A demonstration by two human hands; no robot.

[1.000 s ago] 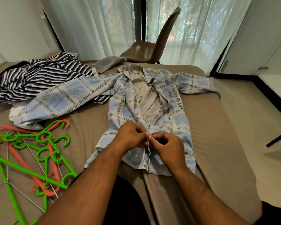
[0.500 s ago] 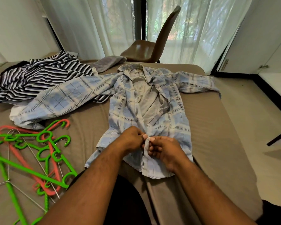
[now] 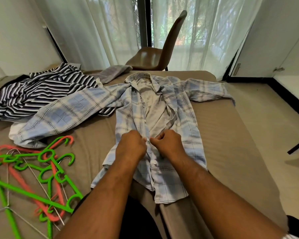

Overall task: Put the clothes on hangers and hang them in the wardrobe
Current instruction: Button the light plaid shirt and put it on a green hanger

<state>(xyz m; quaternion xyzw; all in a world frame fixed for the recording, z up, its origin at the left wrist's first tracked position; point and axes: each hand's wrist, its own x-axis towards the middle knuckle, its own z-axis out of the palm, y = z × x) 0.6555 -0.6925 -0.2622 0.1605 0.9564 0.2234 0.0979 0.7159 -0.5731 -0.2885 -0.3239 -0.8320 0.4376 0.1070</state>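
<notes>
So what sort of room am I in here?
Probably a bedroom: a shirt lies spread on a bed, hangers lie beside it, and white cupboard doors at the right look like a wardrobe.

A shirt (image 3: 188, 128) spread on the bed (image 3: 240, 152), left hand (image 3: 131, 147) and right hand (image 3: 169, 144) side by side on its front; hangers (image 3: 31, 194) to its left, a heap of clothes (image 3: 41, 94) behind them, a chair (image 3: 155, 56) beyond the bed.
</notes>
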